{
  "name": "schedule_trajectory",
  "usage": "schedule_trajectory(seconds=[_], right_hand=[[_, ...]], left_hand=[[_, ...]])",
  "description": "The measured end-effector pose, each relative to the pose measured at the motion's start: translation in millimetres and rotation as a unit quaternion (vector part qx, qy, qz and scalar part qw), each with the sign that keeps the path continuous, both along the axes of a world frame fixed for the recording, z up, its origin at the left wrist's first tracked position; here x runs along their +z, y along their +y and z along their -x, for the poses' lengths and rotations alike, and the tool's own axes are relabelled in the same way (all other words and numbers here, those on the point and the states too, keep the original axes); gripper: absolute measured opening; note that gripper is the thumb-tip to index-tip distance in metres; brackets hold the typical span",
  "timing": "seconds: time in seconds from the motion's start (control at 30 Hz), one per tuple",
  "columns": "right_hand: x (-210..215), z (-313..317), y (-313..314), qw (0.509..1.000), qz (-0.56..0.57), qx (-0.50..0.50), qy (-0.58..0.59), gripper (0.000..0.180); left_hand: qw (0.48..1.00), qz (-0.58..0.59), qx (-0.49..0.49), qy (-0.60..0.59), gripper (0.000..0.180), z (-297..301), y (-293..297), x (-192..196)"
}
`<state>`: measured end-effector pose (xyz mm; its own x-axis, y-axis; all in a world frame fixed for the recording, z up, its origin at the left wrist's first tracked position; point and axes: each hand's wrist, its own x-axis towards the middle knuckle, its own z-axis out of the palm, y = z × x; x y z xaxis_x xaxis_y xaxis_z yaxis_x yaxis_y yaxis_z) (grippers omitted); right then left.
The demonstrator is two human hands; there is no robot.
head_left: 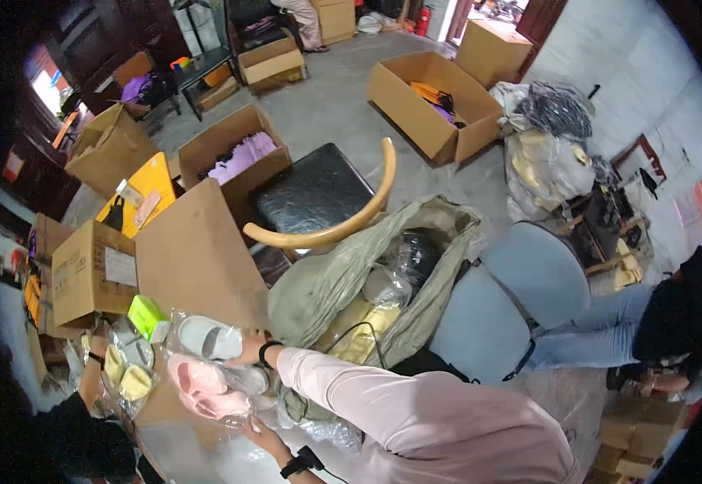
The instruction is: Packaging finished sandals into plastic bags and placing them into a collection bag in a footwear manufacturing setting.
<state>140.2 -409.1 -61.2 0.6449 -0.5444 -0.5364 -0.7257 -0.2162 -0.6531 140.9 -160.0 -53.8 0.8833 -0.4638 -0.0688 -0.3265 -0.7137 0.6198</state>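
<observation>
My right hand (pixel 248 348), in a pale pink sleeve with a black wristband, grips the edge of a clear bag of white slippers (pixel 199 335) over the table. Nearer me, my left hand (pixel 265 439), wearing a black wrist device, closes on the edge of a bag of pink slippers (pixel 206 389). The pink slippers lie beside the white ones, with another clear-wrapped grey piece (pixel 252 379) partly under my right wrist. At the left, a co-worker's hand (pixel 93 365) is next to bagged pale yellow slippers (pixel 135 382). A bright green box (pixel 148 319) stands behind them.
Cardboard boxes (pixel 93 274) stand at the left, beside a large brown board (pixel 198 242). A big green-grey sack (pixel 319 298) of wrapped goods is ahead of my right arm. Beyond are a black-seated wooden chair (pixel 315 194) and open cartons (pixel 407 101). Grey-blue chair (pixel 480 323) and another person (pixel 649 323) are right.
</observation>
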Motion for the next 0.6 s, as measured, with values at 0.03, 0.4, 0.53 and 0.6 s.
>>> schedule_trajectory(seconds=[0.03,0.4,0.53,0.6], right_hand=[[1,0,11,0.999,-0.038,0.006,-0.003,0.129],[-40,-2,56,0.991,-0.127,-0.042,-0.003,0.065],[-33,0,78,0.977,-0.146,-0.097,-0.122,0.045],[-31,2,80,0.964,-0.166,-0.150,-0.144,0.039]], left_hand=[[0.992,0.050,0.058,0.101,0.039,2,4,5],[0.879,0.237,0.181,0.372,0.036,-3,8,-8],[0.866,0.314,0.199,0.334,0.019,5,11,-5],[0.857,0.339,0.245,0.301,0.017,12,-9,1]])
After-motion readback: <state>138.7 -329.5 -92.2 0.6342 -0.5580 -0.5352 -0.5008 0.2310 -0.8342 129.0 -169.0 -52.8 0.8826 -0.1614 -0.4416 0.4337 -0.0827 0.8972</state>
